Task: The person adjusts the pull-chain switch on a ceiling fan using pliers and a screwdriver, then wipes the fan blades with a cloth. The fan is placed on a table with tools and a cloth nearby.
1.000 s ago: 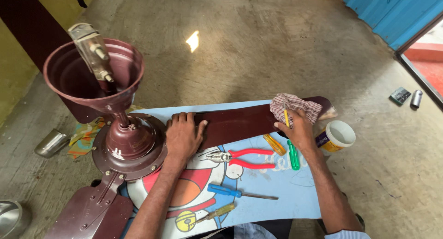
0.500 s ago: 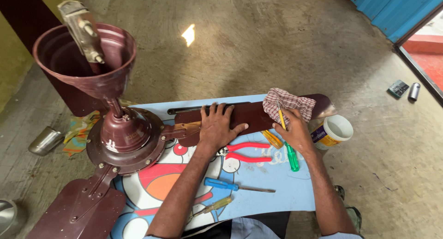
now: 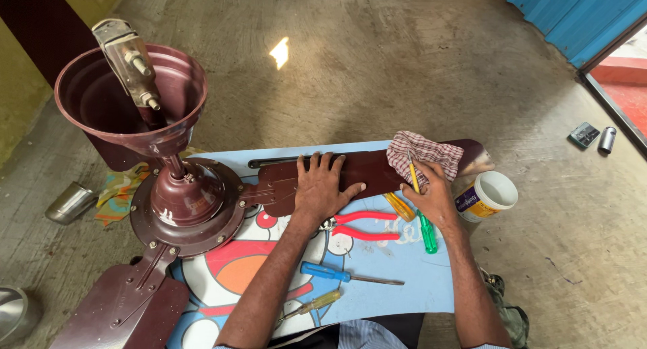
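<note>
Pinched in your right hand (image 3: 431,195) are a checked cloth (image 3: 423,153) and a thin yellow tool (image 3: 412,173), both pressed to the maroon fan blade (image 3: 367,170) at 2 o'clock from frame centre; your left hand (image 3: 325,187) lies flat and open, gripping nothing. Since a second ago, that left palm has slid along the blade from near the motor hub (image 3: 189,200) at 9 o'clock towards 12, closing on the cloth, so wiping seems to be under way mid-blade. Red pliers (image 3: 364,225), screwdrivers (image 3: 347,275) and a white tub (image 3: 486,195) lie untouched on the blue mat (image 3: 418,281).
</note>
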